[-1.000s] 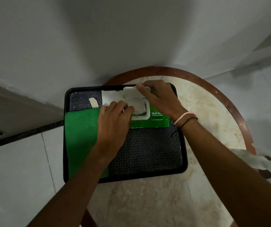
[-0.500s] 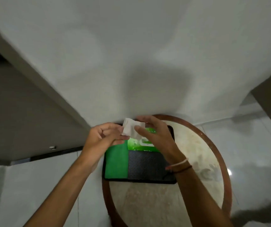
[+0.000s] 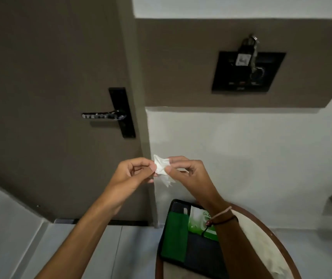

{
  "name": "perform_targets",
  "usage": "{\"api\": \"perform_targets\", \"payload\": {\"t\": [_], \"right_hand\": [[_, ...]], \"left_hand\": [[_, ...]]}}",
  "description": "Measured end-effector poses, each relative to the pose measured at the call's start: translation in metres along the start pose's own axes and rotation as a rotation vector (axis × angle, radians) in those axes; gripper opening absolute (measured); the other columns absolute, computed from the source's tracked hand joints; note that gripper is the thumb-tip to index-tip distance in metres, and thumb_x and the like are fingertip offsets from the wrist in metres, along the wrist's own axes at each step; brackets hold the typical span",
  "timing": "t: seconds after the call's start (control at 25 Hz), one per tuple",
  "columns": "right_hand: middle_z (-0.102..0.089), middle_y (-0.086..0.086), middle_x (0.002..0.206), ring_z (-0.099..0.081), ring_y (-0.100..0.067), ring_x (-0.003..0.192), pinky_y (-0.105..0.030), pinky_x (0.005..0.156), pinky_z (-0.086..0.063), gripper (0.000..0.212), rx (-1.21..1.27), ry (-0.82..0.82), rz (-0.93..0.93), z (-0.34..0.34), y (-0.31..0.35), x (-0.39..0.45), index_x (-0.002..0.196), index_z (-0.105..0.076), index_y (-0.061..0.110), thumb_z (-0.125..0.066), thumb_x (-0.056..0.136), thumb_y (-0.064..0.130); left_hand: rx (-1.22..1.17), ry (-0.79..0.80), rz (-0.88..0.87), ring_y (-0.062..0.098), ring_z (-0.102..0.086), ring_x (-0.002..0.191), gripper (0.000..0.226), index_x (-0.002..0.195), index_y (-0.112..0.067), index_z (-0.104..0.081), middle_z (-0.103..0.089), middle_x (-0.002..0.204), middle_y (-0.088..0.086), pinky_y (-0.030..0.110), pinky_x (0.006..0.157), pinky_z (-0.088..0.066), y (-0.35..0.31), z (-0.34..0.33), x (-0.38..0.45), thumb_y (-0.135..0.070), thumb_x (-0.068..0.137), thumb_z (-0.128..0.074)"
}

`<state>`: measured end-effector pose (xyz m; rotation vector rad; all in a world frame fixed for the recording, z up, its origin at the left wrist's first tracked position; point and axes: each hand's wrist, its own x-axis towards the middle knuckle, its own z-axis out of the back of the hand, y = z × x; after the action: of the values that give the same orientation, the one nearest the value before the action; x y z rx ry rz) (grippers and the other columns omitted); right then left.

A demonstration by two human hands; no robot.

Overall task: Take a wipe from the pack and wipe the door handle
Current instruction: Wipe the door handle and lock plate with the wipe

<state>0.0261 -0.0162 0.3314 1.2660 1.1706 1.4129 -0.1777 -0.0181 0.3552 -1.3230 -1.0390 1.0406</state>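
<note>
A crumpled white wipe (image 3: 161, 167) is pinched between both hands in mid-air. My left hand (image 3: 131, 175) grips its left side and my right hand (image 3: 189, 171) grips its right side. The green wipe pack (image 3: 200, 223) lies on a black tray (image 3: 199, 260) below my right wrist, partly hidden by it. The dark door handle (image 3: 103, 115), a lever on a black backplate (image 3: 122, 111), sits on the brown door up and to the left of my hands, apart from them.
A green cloth (image 3: 174, 236) lies on the tray's left part. The tray rests on a round table with a brown rim (image 3: 281, 242). A black wall panel (image 3: 247, 72) with a hanging key item is at upper right. Grey floor tiles (image 3: 20, 248) lie below the door.
The wipe came out of the pack and both hands lifted it up off the tray. The view rose from the table to the door, bringing the handle into sight.
</note>
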Motion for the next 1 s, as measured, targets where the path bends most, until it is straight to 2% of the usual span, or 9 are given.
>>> {"api": "perform_targets", "payload": {"t": [0.2, 0.28, 0.36, 0.48, 0.56, 0.68, 0.76, 0.88, 1.0], "right_hand": [[-0.080, -0.005, 0.101, -0.075, -0.017, 0.094, -0.027, 0.076, -0.058, 0.023, 0.183, 0.029, -0.199, -0.074, 0.021, 0.012, 0.097, -0.081, 0.011, -0.068, 0.093, 0.029], [-0.079, -0.004, 0.096, -0.074, -0.017, 0.091, -0.033, 0.077, -0.060, 0.021, 0.178, -0.014, -0.275, -0.116, 0.023, 0.019, 0.093, -0.081, 0.014, -0.068, 0.094, 0.030], [-0.080, -0.005, 0.093, -0.076, -0.017, 0.089, -0.034, 0.074, -0.062, 0.019, 0.209, -0.052, -0.332, -0.156, 0.030, 0.026, 0.092, -0.081, 0.018, -0.065, 0.097, 0.028], [-0.080, -0.011, 0.106, -0.077, -0.022, 0.097, -0.032, 0.071, -0.063, 0.026, 0.378, -0.170, -0.404, -0.196, 0.038, 0.027, 0.107, -0.078, 0.015, -0.058, 0.101, 0.030], [-0.073, -0.018, 0.124, -0.073, -0.030, 0.113, -0.040, 0.082, -0.064, 0.044, 0.639, -0.224, -0.453, -0.211, 0.038, 0.023, 0.126, -0.070, 0.008, -0.053, 0.103, 0.042], [-0.064, -0.025, 0.136, -0.066, -0.037, 0.122, -0.046, 0.100, -0.057, 0.061, 0.939, -0.247, -0.509, -0.236, 0.038, 0.017, 0.131, -0.067, 0.003, -0.062, 0.095, 0.052], [-0.063, -0.027, 0.136, -0.065, -0.039, 0.119, -0.048, 0.099, -0.057, 0.055, 0.994, -0.300, -0.527, -0.247, 0.031, 0.019, 0.136, -0.061, 0.001, -0.067, 0.095, 0.036], [-0.065, -0.031, 0.130, -0.066, -0.044, 0.111, -0.052, 0.083, -0.063, 0.042, 1.051, -0.388, -0.540, -0.254, 0.022, 0.028, 0.137, -0.053, 0.000, -0.060, 0.098, 0.014], [-0.070, -0.025, 0.113, -0.067, -0.041, 0.102, -0.051, 0.072, -0.064, 0.029, 1.037, -0.609, -0.525, -0.253, 0.017, 0.048, 0.128, -0.056, 0.003, -0.058, 0.100, 0.009]], "left_hand": [[-0.208, -0.048, 0.159, 0.006, -0.073, 0.072, 0.026, 0.095, -0.010, -0.070, -0.076, 0.080, -0.002, 0.020, 0.063, -0.061, -0.011, 0.094, -0.007, -0.013, 0.110, -0.049], [-0.284, 0.001, 0.243, 0.016, -0.079, 0.087, 0.031, 0.109, -0.010, -0.072, -0.081, 0.094, 0.005, 0.035, 0.078, -0.064, -0.008, 0.131, -0.015, -0.033, 0.109, -0.052], [-0.290, 0.057, 0.288, 0.027, -0.077, 0.104, 0.036, 0.122, -0.011, -0.071, -0.080, 0.112, 0.010, 0.043, 0.090, -0.064, -0.003, 0.164, -0.021, -0.039, 0.101, -0.063], [-0.319, 0.049, 0.268, 0.028, -0.078, 0.102, 0.032, 0.124, 0.001, -0.068, -0.079, 0.115, 0.019, 0.034, 0.082, -0.067, -0.003, 0.198, -0.024, -0.014, 0.095, -0.073], [-0.329, 0.041, 0.247, 0.027, -0.079, 0.096, 0.026, 0.119, 0.006, -0.069, -0.079, 0.112, 0.023, 0.029, 0.073, -0.067, -0.005, 0.208, -0.019, -0.003, 0.094, -0.073], [-0.315, 0.091, 0.239, 0.026, -0.080, 0.090, 0.025, 0.114, 0.006, -0.071, -0.081, 0.102, 0.020, 0.026, 0.067, -0.065, -0.008, 0.214, -0.008, 0.001, 0.091, -0.076], [-0.260, 0.095, 0.264, 0.025, -0.081, 0.088, 0.024, 0.113, 0.005, -0.072, -0.082, 0.098, 0.018, 0.025, 0.064, -0.064, -0.005, 0.216, -0.001, 0.001, 0.090, -0.077], [0.009, 0.035, 0.219, 0.022, -0.079, 0.086, 0.024, 0.114, -0.006, -0.070, -0.080, 0.103, 0.017, 0.028, 0.066, -0.066, 0.007, 0.221, 0.006, -0.009, 0.092, -0.080], [0.469, -0.210, -0.075, 0.017, -0.070, 0.099, 0.033, 0.122, -0.017, -0.065, -0.070, 0.114, 0.005, 0.032, 0.081, -0.061, 0.002, 0.240, 0.030, -0.026, 0.093, -0.079]]}}
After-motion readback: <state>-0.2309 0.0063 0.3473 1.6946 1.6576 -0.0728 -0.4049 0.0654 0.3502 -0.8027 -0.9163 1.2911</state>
